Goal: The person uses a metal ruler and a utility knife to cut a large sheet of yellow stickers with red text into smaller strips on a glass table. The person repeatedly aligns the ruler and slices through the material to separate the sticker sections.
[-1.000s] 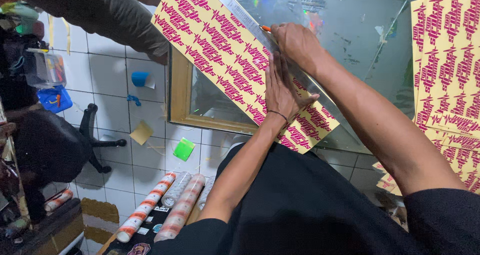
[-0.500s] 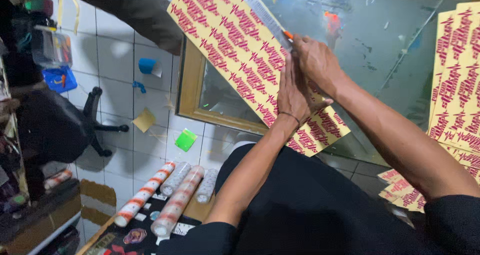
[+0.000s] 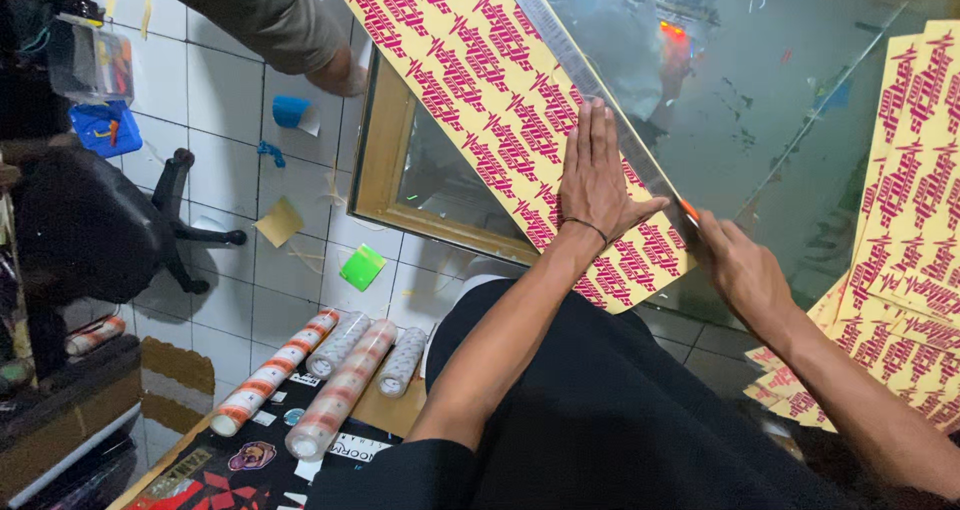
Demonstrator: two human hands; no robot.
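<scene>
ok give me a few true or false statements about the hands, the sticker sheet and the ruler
1. The left hand lies flat on the yellow sticker sheet. True.
2. The right hand grips a green marker. False: it holds an orange-tipped cutter.
3. The metal ruler runs along the sheet's edge. True.
4. The tape rolls sit on the glass table. False: they lie on a lower surface near the floor.
</scene>
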